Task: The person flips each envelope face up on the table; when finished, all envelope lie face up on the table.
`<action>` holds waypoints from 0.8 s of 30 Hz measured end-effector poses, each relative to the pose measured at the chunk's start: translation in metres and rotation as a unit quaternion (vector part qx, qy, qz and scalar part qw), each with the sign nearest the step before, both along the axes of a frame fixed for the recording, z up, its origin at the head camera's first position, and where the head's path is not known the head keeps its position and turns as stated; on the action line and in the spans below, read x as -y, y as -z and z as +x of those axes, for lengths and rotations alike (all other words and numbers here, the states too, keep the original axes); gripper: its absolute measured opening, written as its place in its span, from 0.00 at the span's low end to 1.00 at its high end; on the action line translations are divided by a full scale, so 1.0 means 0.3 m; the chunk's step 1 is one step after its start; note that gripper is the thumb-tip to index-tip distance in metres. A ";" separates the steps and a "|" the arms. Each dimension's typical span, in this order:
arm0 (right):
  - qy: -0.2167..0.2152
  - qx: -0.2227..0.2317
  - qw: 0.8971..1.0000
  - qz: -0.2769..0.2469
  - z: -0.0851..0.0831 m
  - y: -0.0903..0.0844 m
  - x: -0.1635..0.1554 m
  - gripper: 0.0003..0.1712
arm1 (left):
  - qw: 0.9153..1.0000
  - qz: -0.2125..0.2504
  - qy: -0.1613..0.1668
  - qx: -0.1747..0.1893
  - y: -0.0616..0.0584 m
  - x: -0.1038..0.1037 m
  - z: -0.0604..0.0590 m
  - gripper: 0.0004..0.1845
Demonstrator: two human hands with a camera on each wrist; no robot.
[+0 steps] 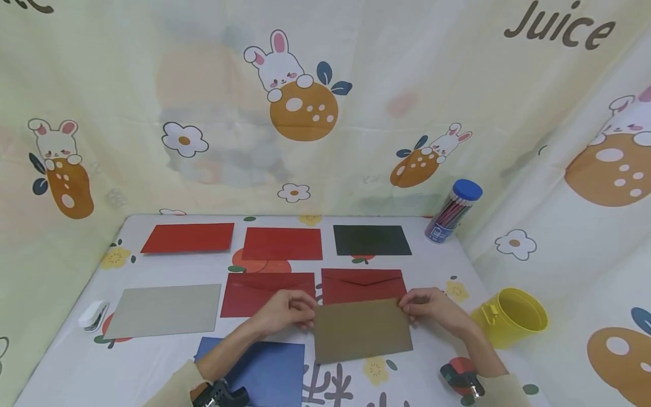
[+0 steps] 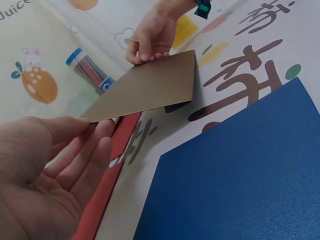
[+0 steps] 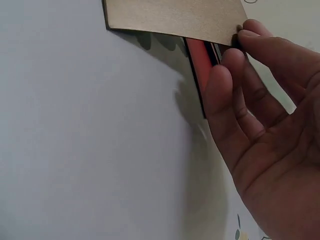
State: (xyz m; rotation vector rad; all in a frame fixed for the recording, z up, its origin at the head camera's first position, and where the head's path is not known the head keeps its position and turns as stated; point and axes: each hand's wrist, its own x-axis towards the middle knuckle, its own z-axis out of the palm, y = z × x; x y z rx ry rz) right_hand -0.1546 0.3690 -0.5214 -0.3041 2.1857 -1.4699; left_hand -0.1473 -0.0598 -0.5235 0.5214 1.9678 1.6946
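Left hand and right hand are pinching a brown envelope toward the tabletop's right edge. Positioning is probably needing level lowering.

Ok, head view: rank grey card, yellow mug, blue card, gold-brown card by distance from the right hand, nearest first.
1. Gold-brown card: pinched at its upper right corner by the right hand.
2. Yellow mug: just right of that hand.
3. Blue card: left, toward the person.
4. Grey card: farther left.
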 end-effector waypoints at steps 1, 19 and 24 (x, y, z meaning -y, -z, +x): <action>0.002 -0.004 1.000 0.004 -0.001 0.000 0.001 0.12 | 1.000 -0.001 -0.003 -0.001 0.000 0.001 -0.001 0.15; 0.042 -0.015 0.998 -0.033 -0.032 -0.024 -0.010 0.21 | 0.998 0.046 -0.042 0.028 0.005 0.023 -0.042 0.21; 0.058 -0.023 0.998 -0.021 -0.047 -0.024 -0.005 0.21 | 0.997 0.046 -0.047 0.038 0.012 0.025 -0.051 0.20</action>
